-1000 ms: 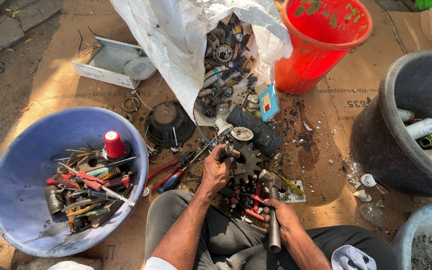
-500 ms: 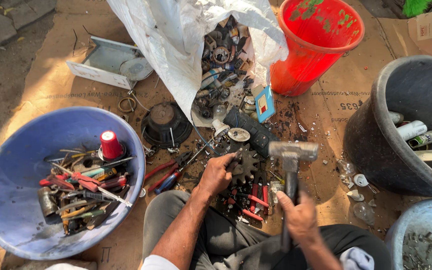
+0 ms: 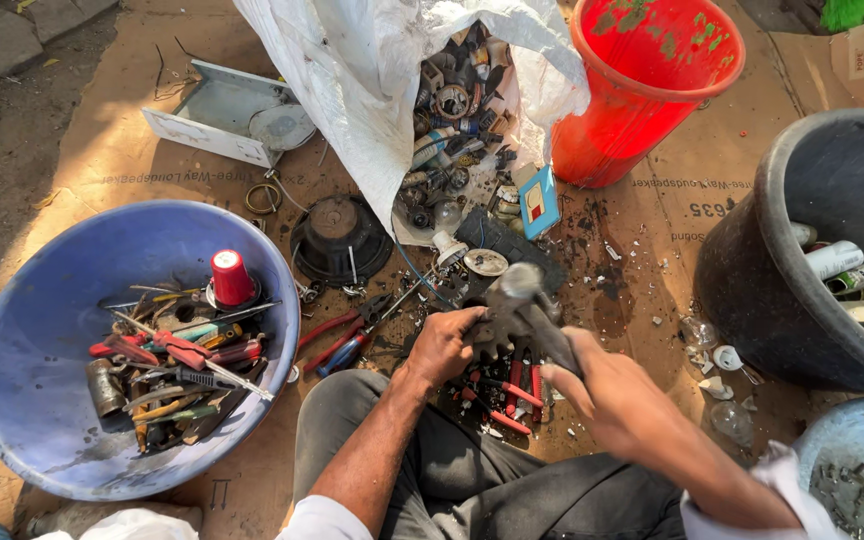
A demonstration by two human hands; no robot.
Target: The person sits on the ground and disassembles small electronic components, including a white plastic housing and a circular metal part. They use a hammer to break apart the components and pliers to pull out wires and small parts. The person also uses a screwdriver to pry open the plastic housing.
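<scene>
Cardboard (image 3: 672,250), brown and flattened, is spread over the ground and carries everything in view. Near its lower middle, a dark toothed gear (image 3: 497,335) is pinned down by the left hand (image 3: 442,345), whose fingers are closed over the gear's left side. A hammer (image 3: 532,315) is gripped by the right hand (image 3: 617,400), which is wrapped tight round the handle; the blurred metal head is seen directly above the gear, though whether it touches cannot be told. The two hands are kept slightly apart, with the gear between them.

Red-handled screwdrivers (image 3: 512,385) are scattered just below the gear, and red-handled pliers (image 3: 342,335) are laid just to its left. Towards the left edge of the cardboard a large blue basin (image 3: 42,330) is set, filled with hand tools and a red cap (image 3: 232,277). A round black speaker (image 3: 340,240) is placed between the basin and a white sack (image 3: 352,90), from whose open mouth small metal scrap is spilled onto the middle of the cardboard. A red bucket (image 3: 642,90) is stood at the upper right, just beside the sack. A black tub (image 3: 782,260) holding spray cans is found at the right edge, and a flat white metal casing (image 3: 222,120) lies at the upper left.
</scene>
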